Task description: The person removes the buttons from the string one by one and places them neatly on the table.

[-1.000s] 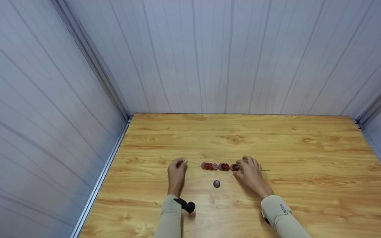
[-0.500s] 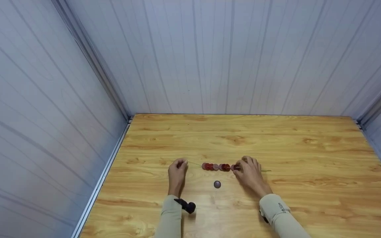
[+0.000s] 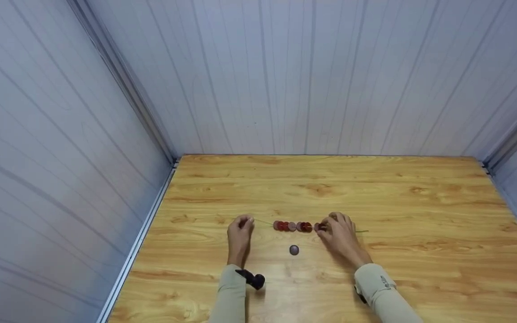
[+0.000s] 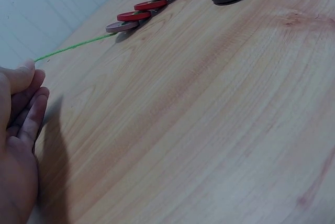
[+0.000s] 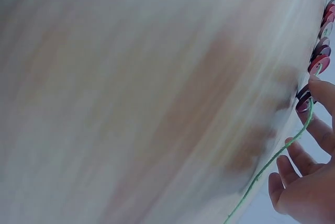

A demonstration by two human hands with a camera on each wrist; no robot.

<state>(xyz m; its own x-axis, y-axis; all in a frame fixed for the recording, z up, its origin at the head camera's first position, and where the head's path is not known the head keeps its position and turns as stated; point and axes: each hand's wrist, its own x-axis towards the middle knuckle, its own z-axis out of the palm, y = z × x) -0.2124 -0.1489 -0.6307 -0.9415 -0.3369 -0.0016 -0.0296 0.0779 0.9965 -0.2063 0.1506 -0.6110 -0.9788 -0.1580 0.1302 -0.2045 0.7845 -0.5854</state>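
Has drawn the buttons (image 5: 304, 104) at the right hand (image 3: 340, 233) slightly farther from the strung row (image 3: 292, 226) since a second ago. Works on one wood-grain tabletop (image 3: 312, 179), enclosed by three pale, streaked panel walls (image 3: 258, 76), with metal strips (image 3: 126, 80) along the corners. Counts one green string (image 4: 76, 46), stretched between two hands, its tail passing beyond the right; seven visible buttons in the row: three mauve, three red, one dark; at least two more at the right fingertips; and one loose dark four-hole button (image 3: 294, 250) just in front. Pinches the string narrowly with the left hand (image 3: 239, 235), and the buttons with the right, its other fingers loosely bent.
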